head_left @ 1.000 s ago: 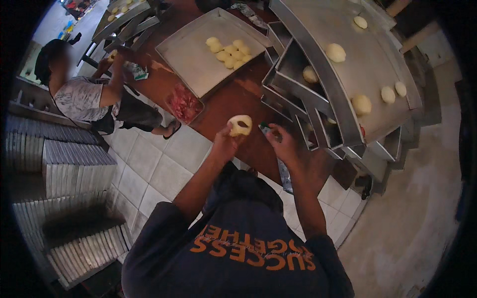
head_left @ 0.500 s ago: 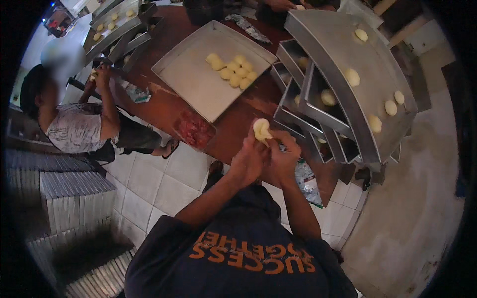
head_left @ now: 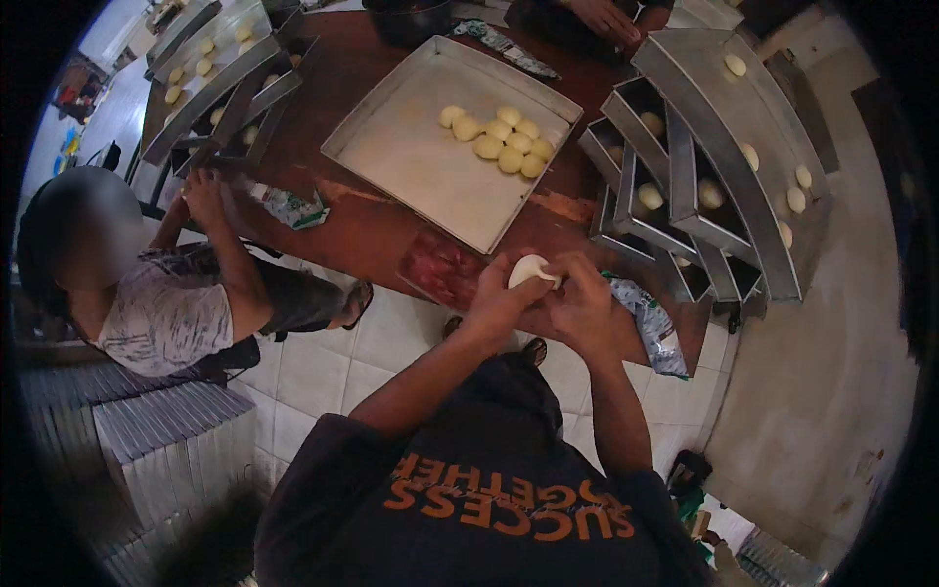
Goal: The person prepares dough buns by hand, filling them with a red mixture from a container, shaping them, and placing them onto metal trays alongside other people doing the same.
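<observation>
In front of my chest, above the table's near edge, my two hands hold a pale piece of dough (head_left: 531, 273). My left hand (head_left: 497, 301) is wrapped around its lower left side. The fingers of my right hand (head_left: 581, 301) pinch a drawn-out edge on its right. Part of the dough is hidden by my fingers. Just beyond lies a wide square metal tray (head_left: 396, 137), with several round yellowish dough balls (head_left: 511, 140) grouped toward its right side. Close by my left hand, a clear bag with red contents (head_left: 440, 269) lies at the table's edge.
Stacked metal trays (head_left: 719, 127) with dough balls rise at the right; another stack (head_left: 210, 83) stands far left. A foil packet (head_left: 650, 328) lies by my right forearm. A co-worker (head_left: 166, 303) sits at left, and another person's hands (head_left: 606, 20) show across the table (head_left: 357, 245).
The view has turned, so the table and trays sit further right. The dough has turned in my hands and shows a smoother, flatter face; my right fingers have moved along its edge.
</observation>
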A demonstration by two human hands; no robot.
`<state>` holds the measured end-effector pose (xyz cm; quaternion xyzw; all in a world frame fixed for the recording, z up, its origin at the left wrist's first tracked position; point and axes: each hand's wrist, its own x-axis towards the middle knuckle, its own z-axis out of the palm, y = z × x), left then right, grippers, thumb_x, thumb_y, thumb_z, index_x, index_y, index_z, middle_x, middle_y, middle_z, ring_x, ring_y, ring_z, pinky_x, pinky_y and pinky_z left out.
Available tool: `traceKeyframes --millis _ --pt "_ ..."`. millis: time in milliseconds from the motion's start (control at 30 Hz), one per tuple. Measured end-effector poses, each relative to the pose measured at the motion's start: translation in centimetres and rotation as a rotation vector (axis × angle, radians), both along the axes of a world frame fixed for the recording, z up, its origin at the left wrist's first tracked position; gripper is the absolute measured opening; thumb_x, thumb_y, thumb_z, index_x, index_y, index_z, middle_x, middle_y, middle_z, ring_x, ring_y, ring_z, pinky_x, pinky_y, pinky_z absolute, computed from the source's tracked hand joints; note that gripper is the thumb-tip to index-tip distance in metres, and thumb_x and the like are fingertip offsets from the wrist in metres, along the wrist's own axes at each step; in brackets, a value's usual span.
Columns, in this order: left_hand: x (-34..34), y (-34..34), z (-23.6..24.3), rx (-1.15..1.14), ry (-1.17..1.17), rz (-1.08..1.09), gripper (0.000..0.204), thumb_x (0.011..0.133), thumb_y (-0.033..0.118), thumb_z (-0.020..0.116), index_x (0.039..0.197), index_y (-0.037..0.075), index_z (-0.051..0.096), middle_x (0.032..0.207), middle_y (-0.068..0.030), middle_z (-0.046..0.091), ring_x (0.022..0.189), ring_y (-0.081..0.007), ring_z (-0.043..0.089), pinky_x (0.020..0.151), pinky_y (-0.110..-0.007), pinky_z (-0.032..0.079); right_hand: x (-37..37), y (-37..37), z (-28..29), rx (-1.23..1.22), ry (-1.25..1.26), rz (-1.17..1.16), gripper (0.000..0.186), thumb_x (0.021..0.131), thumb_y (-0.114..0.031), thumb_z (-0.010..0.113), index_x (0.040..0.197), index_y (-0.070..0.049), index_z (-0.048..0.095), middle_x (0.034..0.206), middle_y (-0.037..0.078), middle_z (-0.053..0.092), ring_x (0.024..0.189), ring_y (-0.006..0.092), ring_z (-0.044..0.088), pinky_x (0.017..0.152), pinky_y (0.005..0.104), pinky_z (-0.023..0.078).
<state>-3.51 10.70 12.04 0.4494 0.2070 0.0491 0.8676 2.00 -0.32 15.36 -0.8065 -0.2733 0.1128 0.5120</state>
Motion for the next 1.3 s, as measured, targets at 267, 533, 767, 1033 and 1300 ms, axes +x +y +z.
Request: traceKeyframes --millis 267,533,767,1033,1300 --pt "-0.4 0.0 2.4 -0.401 -0.010 0.204 0.021 0.086 0.015 0.056 0.101 0.001 0.054 0.090 -0.0029 0.056 0.079 -0.0114 0.055 0.071 -0.024 0.046 -1.6 3.3 -0.4 0.017 -0.625 -0.206 0.025 0.062 0.003 0.066 0.085 -0.003 0.059 0.083 0.010 0.059 0.081 0.0274 0.058 0.069 0.0302 0.048" --pt "0.0 -0.1 1.1 -0.429 -0.056 -0.028 0.034 0.086 0.028 0.056 0.110 0.005 0.049 0.100 -0.0041 0.052 0.090 -0.0140 0.054 0.073 -0.029 0.047 -0.8 2.4 -0.1 0.020 -0.526 -0.182 0.025 0.060 0.003 0.063 0.085 -0.004 0.060 0.088 0.010 0.059 0.078 0.0270 0.054 0.070 0.0359 0.041" --pt "0.7 -1.3 1.6 -0.520 -0.089 -0.031 0.038 0.089 0.033 0.049 0.113 0.004 0.045 0.101 -0.0041 0.052 0.092 -0.0160 0.054 0.074 -0.032 0.049 -0.6 0.5 0.3 0.013 -0.599 -0.148 0.029 0.059 0.001 0.064 0.087 -0.005 0.060 0.088 0.009 0.059 0.081 0.0253 0.053 0.071 0.0362 0.039" --pt "1.9 -6.7 2.7 -0.338 -0.029 0.041 0.028 0.085 0.024 0.058 0.105 0.006 0.051 0.093 -0.0023 0.054 0.087 -0.0130 0.055 0.071 -0.028 0.047 1.2 -4.3 0.1 0.133 -0.520 -0.130 0.025 0.060 0.002 0.065 0.084 -0.004 0.060 0.087 0.009 0.058 0.080 0.0270 0.054 0.073 0.0368 0.040" --pt "3.4 -8.7 2.7 -0.602 -0.045 -0.097 0.035 0.086 0.023 0.055 0.114 0.004 0.044 0.105 -0.0061 0.052 0.096 -0.0166 0.054 0.081 -0.031 0.046 4.1 -8.8 0.4 0.160 -0.650 -0.133 0.022 0.059 0.003 0.067 0.078 -0.004 0.059 0.086 0.011 0.057 0.081 0.0271 0.054 0.073 0.0349 0.042"
